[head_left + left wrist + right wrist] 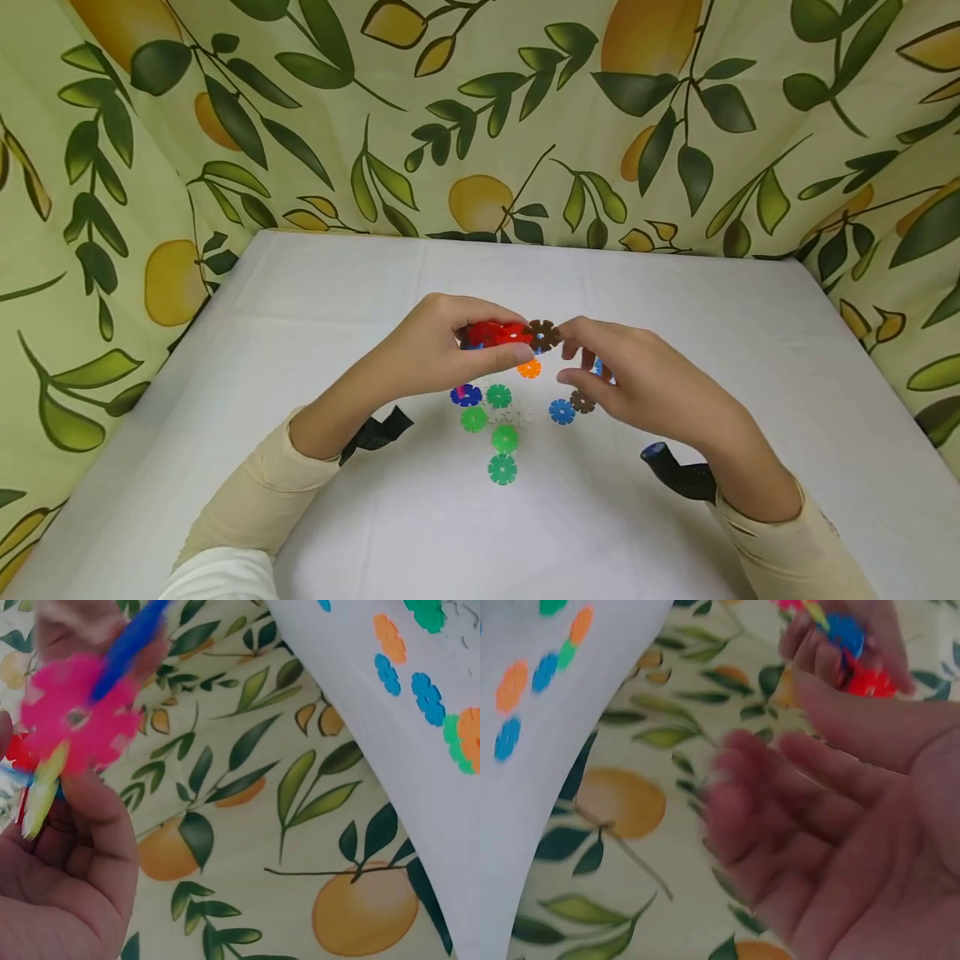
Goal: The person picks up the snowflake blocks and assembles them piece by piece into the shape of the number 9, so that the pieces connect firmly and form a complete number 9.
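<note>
My left hand (442,346) grips a joined cluster of notched plastic discs over the table. Red discs (495,333) show between thumb and fingers, with a brown disc (542,336) at the right end. In the left wrist view, a pink disc (79,712), a blue disc (131,645) seen edge-on and a yellow disc (46,787) belong to this cluster; the palm side hides part of it. My right hand (637,375) is beside the brown end, fingers loosely bent. Nothing shows between its fingers in the right wrist view, where it is blurred.
Loose notched discs lie on the white table (390,542) below the hands: several green discs (505,439), a dark blue disc (467,395), a light blue disc (562,411), a brown one, an orange disc (529,368) and clear ones. Fruit-patterned cloth (480,125) hangs behind the table.
</note>
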A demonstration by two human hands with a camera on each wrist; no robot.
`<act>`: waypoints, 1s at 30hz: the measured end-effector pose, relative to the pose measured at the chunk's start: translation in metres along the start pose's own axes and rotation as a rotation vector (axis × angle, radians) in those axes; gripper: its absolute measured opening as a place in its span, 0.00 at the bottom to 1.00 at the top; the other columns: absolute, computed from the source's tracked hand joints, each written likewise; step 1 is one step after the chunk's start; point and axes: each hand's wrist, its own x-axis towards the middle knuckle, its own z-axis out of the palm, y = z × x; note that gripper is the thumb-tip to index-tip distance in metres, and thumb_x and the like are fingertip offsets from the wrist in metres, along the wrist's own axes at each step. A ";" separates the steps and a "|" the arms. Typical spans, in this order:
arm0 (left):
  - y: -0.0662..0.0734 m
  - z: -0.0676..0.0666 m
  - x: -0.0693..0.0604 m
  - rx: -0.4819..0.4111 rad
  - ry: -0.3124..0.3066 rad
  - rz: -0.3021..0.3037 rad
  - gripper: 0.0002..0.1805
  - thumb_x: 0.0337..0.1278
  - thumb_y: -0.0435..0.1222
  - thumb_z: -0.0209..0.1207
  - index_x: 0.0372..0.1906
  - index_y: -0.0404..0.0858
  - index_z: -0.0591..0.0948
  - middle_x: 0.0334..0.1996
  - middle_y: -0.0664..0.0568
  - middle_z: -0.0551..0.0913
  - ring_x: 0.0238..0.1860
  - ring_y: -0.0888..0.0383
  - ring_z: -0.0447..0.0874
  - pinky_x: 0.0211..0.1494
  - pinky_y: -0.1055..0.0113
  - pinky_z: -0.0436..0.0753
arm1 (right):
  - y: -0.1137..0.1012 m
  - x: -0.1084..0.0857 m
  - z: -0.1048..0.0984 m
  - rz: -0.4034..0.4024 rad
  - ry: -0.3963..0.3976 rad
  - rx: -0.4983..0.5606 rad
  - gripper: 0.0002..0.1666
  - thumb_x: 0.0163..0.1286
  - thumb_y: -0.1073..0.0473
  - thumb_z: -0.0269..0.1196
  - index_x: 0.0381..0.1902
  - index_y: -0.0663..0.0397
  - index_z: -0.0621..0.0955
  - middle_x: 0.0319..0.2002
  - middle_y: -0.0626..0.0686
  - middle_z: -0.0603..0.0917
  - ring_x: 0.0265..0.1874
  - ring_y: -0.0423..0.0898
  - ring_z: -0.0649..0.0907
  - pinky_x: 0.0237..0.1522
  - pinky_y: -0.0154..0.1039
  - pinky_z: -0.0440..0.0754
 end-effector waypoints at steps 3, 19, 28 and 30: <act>-0.003 -0.002 0.001 -0.092 -0.029 -0.080 0.13 0.64 0.39 0.66 0.50 0.39 0.86 0.33 0.59 0.86 0.29 0.59 0.82 0.32 0.62 0.84 | 0.017 0.003 0.002 0.140 -0.218 -0.074 0.19 0.62 0.64 0.73 0.50 0.52 0.82 0.40 0.47 0.84 0.36 0.43 0.82 0.37 0.41 0.83; -0.007 0.001 0.006 -0.349 -0.090 -0.103 0.11 0.73 0.33 0.50 0.50 0.32 0.79 0.39 0.46 0.82 0.24 0.48 0.77 0.30 0.60 0.83 | 0.065 0.021 0.042 0.328 -0.550 -0.080 0.19 0.52 0.69 0.76 0.30 0.50 0.75 0.25 0.48 0.74 0.28 0.45 0.74 0.31 0.39 0.71; -0.009 0.005 0.007 -0.403 -0.037 -0.139 0.10 0.76 0.33 0.49 0.44 0.33 0.80 0.36 0.45 0.84 0.27 0.47 0.83 0.32 0.61 0.84 | 0.057 0.019 0.026 0.230 -0.446 0.055 0.06 0.67 0.65 0.68 0.34 0.51 0.81 0.25 0.45 0.80 0.21 0.41 0.78 0.29 0.38 0.79; -0.010 0.005 0.008 -0.417 -0.036 -0.159 0.09 0.76 0.32 0.49 0.44 0.33 0.79 0.37 0.45 0.85 0.29 0.46 0.86 0.33 0.60 0.86 | 0.054 0.020 0.022 0.151 -0.331 0.055 0.04 0.67 0.64 0.68 0.36 0.51 0.83 0.29 0.44 0.83 0.25 0.40 0.80 0.33 0.38 0.82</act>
